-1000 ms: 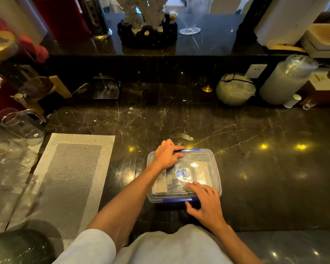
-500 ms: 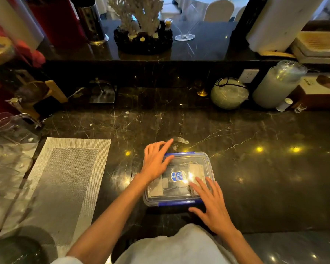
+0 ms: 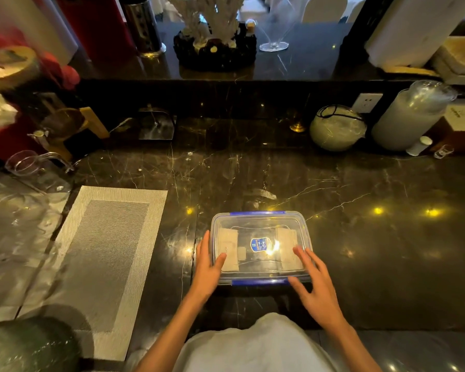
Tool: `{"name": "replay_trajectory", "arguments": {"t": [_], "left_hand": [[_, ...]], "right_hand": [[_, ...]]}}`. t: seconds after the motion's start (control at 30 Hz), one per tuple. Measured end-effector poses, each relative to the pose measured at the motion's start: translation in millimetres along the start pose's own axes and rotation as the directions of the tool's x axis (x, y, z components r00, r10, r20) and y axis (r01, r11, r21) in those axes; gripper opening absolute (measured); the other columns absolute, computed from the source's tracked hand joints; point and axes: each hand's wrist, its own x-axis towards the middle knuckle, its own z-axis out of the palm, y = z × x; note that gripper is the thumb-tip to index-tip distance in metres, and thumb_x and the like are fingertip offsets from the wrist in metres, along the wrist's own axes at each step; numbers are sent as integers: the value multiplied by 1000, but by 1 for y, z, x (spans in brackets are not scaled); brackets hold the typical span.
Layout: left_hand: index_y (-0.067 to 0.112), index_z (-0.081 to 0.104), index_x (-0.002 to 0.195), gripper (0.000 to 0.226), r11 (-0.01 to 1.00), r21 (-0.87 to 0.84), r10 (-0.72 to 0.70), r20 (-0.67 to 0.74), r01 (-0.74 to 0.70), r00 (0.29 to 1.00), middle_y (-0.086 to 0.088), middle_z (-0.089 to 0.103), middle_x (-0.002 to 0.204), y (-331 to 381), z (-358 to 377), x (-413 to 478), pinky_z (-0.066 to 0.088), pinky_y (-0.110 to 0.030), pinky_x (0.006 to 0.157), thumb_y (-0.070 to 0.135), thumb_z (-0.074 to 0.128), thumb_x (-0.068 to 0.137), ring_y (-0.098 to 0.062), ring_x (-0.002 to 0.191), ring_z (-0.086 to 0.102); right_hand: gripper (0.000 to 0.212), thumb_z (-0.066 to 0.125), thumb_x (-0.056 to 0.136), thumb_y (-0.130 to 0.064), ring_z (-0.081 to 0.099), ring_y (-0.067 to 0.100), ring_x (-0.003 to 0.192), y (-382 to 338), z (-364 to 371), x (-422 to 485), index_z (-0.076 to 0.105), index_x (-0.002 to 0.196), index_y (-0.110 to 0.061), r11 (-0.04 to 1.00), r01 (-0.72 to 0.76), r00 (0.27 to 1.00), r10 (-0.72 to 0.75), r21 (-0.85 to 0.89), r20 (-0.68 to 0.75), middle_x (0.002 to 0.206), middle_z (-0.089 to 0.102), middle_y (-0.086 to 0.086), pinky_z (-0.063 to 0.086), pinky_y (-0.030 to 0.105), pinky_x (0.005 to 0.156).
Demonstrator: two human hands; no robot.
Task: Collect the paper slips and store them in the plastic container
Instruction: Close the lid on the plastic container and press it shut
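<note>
A clear plastic container with a blue-trimmed lid stands on the dark marble counter in front of me, lid on. Pale paper slips lie inside it at the left and right ends, seen through the lid. My left hand rests flat against the container's near left corner, fingers spread, thumb on the lid. My right hand lies at the near right corner, fingertips on the lid. Neither hand holds anything.
A grey woven placemat lies left of the container. Glass jugs stand at the far left. At the back right are a round pale jar and a tall frosted canister. A raised ledge carries a coral ornament.
My left hand slid from the lid's far left corner down to the near left corner. My right hand shifted to the near right corner. The container now sits square to me.
</note>
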Motion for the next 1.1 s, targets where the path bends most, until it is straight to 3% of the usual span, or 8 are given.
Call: {"name": "replay_trajectory", "arguments": {"t": [0.17,0.3,0.4,0.63,0.77,0.9,1.0,1.1], "left_hand": [[30,11,155,69,971,-207,-117,38,122,992,-4,26,160,7,-9,-2,42,-48,110,25,51,99,-24,141,38],[29,20,153,61,957,-229,-151,138,180,979,-5,41,151,11,-13,-5,52,-35,96,20,50,100,-14,123,50],[24,24,152,59,961,-214,-161,76,174,984,-9,43,149,16,-16,-4,52,-41,98,15,50,100,-24,131,50],[24,23,152,58,972,-159,-166,63,174,984,-11,42,150,18,-27,-2,50,-45,102,16,49,101,-28,133,49],[32,19,151,57,993,115,6,39,-11,999,-3,23,160,15,-18,-6,37,-50,114,24,46,102,-24,146,28],[52,-12,147,72,826,539,157,65,-167,985,10,-24,161,10,-7,-10,1,-51,120,40,43,101,-19,149,-25],[56,-21,143,74,642,724,216,146,-254,965,7,-39,156,8,4,-15,-13,-52,115,56,37,97,-20,140,-43],[46,-25,147,85,529,812,153,194,-246,969,1,-44,153,4,15,-16,-17,-57,116,73,31,89,-23,137,-47]], "right_hand": [[59,42,99,-44,16,11,149,-10,-6,16,18,153,-44,852,-264,936,339,453,-92,164,15,-9,18,46,120],[46,24,102,-50,57,25,127,-19,-10,31,58,127,-32,513,-406,888,417,756,193,138,60,6,38,49,112],[49,24,102,-49,65,24,116,-29,-3,30,63,121,-28,533,-423,884,420,733,204,125,69,6,45,47,106],[49,25,101,-49,61,22,121,-29,5,25,57,131,-27,568,-434,885,416,700,211,133,64,5,43,47,108],[60,33,98,-52,34,22,144,-25,6,23,24,154,-33,739,-412,905,401,533,143,160,31,-1,28,45,117],[72,39,93,-59,-3,7,149,-26,10,17,3,154,-45,981,-186,982,186,60,13,164,-10,-16,16,36,114],[74,31,93,-64,-25,7,148,-22,17,15,-5,154,-42,944,2,998,17,-331,54,161,-23,-15,-5,39,119],[76,30,94,-65,-31,11,146,-27,26,17,-9,154,-39,888,46,992,13,-457,124,160,-28,-11,-11,41,119]]}}
